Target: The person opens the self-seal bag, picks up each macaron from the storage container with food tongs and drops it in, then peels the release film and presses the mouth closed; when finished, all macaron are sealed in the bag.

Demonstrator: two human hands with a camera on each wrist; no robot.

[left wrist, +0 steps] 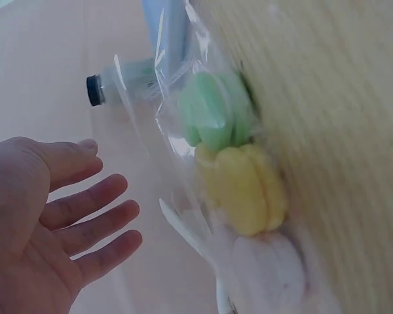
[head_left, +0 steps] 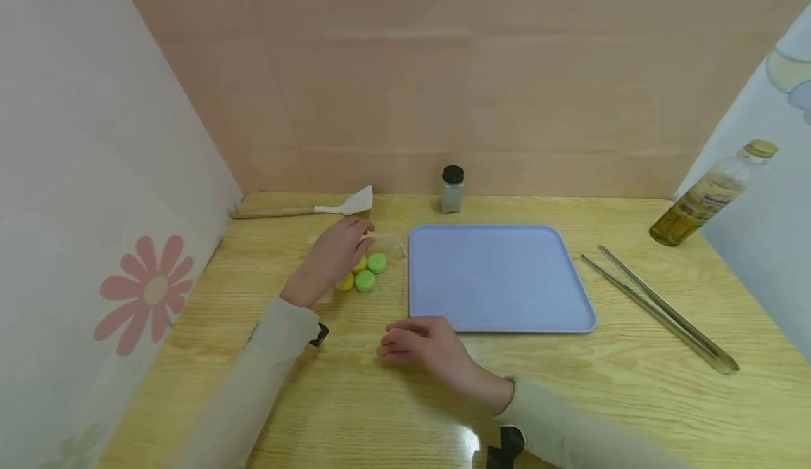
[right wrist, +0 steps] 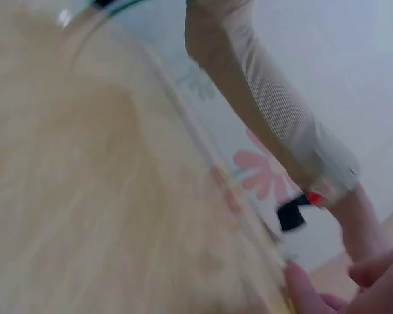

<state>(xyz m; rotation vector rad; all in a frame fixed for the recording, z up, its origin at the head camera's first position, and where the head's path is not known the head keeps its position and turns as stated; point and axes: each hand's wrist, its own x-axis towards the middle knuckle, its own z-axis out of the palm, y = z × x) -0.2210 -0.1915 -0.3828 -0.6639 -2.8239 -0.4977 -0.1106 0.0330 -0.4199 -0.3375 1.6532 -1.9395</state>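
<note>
In the head view my left hand is above a clear plastic package of macarons, covering part of it. Green macarons and yellow macarons show through the plastic. The left wrist view has its fingers spread and relaxed with nothing in them; beside them are a green macaron, a yellow macaron and a pale one. My right hand hovers over the wooden table at the near left corner of a lavender tray, fingers loosely bent, holding nothing.
Behind the package lies a white spatula with a wooden handle. A small black-capped jar stands behind the tray. To the right are metal tongs and an oil bottle. Walls border the table at the back and sides.
</note>
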